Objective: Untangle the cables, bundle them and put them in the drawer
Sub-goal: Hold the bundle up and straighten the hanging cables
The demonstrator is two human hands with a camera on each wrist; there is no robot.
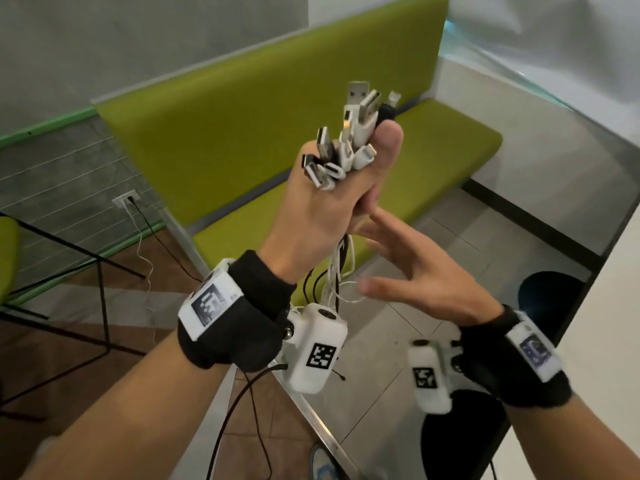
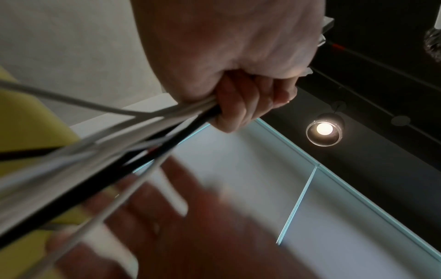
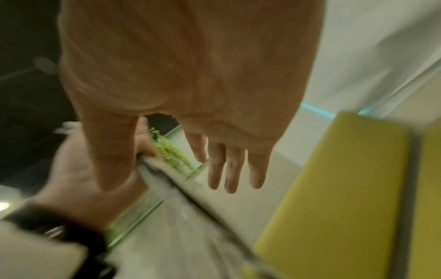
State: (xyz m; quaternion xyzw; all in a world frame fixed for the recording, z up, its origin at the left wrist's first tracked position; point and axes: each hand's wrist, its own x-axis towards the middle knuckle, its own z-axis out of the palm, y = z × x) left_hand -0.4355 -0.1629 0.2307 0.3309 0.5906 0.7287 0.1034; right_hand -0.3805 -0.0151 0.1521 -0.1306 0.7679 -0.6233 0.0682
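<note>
My left hand (image 1: 339, 195) is raised in front of me and grips a bunch of white and black cables (image 1: 349, 140) just below their plugs. Several USB plugs stick up out of the fist. The cords (image 1: 337, 271) hang down from the fist past the wrist. In the left wrist view the fingers (image 2: 241, 102) curl round the white and black cords (image 2: 143, 136). My right hand (image 1: 408, 268) is beside and below the fist, fingers straight and spread, holding nothing; its straight fingers (image 3: 229, 169) show in the right wrist view. No drawer is in view.
A green bench (image 1: 277, 133) stands straight ahead against the wall. A black metal table frame (image 1: 100, 271) is at the left, with a wall socket (image 1: 126, 199) and plugged-in cords behind it. A metal rail (image 1: 318, 417) runs below my hands over tiled floor.
</note>
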